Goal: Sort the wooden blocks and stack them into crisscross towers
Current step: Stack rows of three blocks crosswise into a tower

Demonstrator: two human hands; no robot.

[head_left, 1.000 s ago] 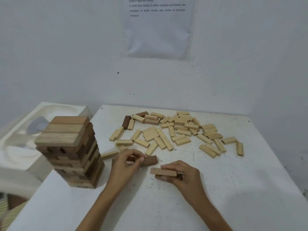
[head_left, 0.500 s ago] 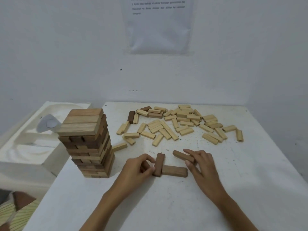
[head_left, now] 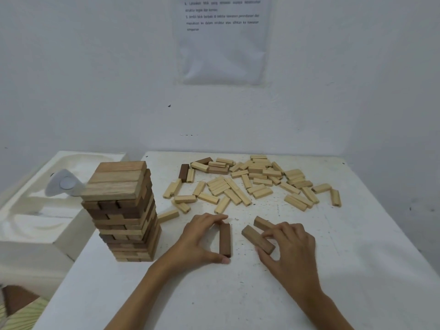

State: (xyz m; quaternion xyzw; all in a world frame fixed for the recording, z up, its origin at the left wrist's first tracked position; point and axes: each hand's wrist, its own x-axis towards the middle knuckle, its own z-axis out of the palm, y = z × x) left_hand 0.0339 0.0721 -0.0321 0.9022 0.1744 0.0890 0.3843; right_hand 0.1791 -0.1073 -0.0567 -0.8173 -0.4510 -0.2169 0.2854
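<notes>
Centrally, a smooth dark-brown oblong block (head_left: pixel 225 239) lies flat on the near part of the speckled white counter (head_left: pixel 357 258), pinched end to end by the left hand (head_left: pixel 200 239). Just right, the right hand (head_left: pixel 290 251) curls round a grained mid-brown block (head_left: pixel 254 238), with another brown block (head_left: pixel 262 223) just beyond it. At left stands a square crisscross tower (head_left: pixel 126 210) of mixed woods. Farther back, pale blocks (head_left: pixel 238 184) lie scattered.

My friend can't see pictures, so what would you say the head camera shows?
On a white table, the left hand grips a dark block while the right hand pinches a tan block beside a second tan block. A crisscross tower stands at the left, and pale loose blocks lie scattered behind.
</notes>
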